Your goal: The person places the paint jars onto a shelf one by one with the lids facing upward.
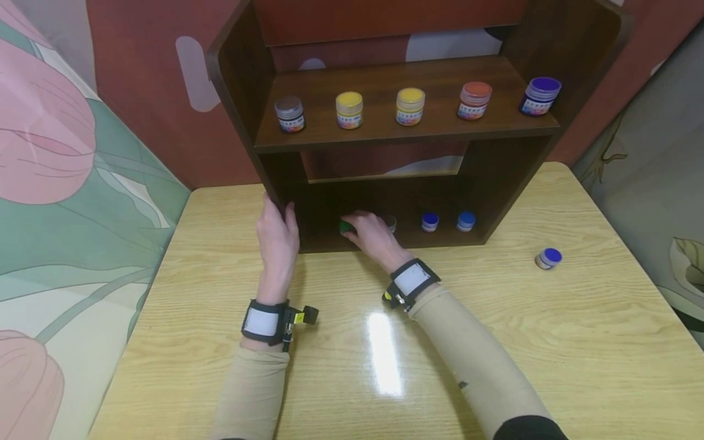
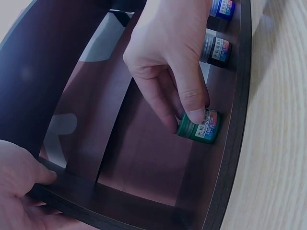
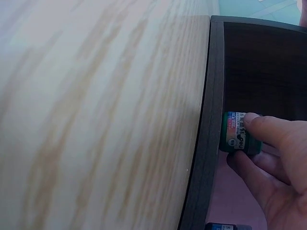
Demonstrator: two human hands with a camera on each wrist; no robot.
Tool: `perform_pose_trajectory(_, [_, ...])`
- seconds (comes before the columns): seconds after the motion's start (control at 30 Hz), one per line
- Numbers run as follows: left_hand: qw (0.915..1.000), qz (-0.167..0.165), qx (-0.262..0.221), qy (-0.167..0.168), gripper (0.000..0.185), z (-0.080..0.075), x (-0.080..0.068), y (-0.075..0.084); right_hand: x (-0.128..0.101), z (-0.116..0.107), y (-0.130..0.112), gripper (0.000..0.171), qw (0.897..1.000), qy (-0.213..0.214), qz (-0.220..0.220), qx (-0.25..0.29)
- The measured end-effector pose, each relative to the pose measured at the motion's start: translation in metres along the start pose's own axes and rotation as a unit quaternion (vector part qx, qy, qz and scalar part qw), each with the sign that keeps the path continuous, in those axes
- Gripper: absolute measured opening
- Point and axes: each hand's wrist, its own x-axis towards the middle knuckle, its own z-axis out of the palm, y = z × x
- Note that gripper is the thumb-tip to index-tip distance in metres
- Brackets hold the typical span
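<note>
My right hand (image 1: 376,237) reaches into the lower compartment of a dark brown wooden shelf (image 1: 401,137). Between thumb and fingers it pinches a green paint jar (image 2: 199,129), whose base is right at the bottom board in the right wrist view. My left hand (image 1: 277,235) grips the shelf's left side panel, thumb on the inside and fingers round the outside. To the right of the green jar, in the same row, are a dark paint jar with a clear lid (image 1: 391,222), partly hidden by my hand, a dark blue jar (image 1: 430,222) and a lighter blue jar (image 1: 465,221).
The upper board carries a dark jar (image 1: 289,114), two yellow jars (image 1: 349,110), a red jar (image 1: 474,101) and a purple-blue jar (image 1: 541,96). Another blue-lidded jar (image 1: 548,258) stands on the light wood table (image 1: 341,366), right of the shelf. Patterned walls rise behind and beside.
</note>
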Motion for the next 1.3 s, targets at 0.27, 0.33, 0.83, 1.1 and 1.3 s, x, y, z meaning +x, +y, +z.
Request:
perform_pose_trajectory(0.27, [1.0, -0.003, 0.003, -0.003, 0.038, -0.0007, 0.0005, 0.0004, 0.0016, -0.0002, -0.0003, 0.04, 1.0, -0.005, 0.003, 0.002])
perform_pose_trajectory(0.33, [1.0, -0.006, 0.003, -0.005, 0.038, -0.0011, 0.0003, 0.0005, 0.0022, 0.0, -0.0006, 0.04, 1.0, -0.006, 0.004, 0.002])
perform_pose_trajectory(0.83, [0.9999, -0.011, 0.003, -0.01, 0.038, -0.0007, -0.0007, 0.0009, 0.0006, 0.0008, 0.001, 0.038, 1.0, -0.004, 0.0, 0.007])
perform_pose_trajectory(1.1, [0.9998, -0.013, 0.002, -0.013, 0.039, 0.0001, -0.0007, 0.001, -0.0004, -0.0004, 0.0026, 0.054, 1.0, 0.001, -0.01, 0.001])
perform_pose_trajectory(1.3, [0.9999, -0.012, -0.004, -0.01, 0.039, 0.0002, -0.0007, 0.001, -0.0021, -0.0065, 0.0041, 0.058, 1.0, 0.005, -0.013, -0.003])
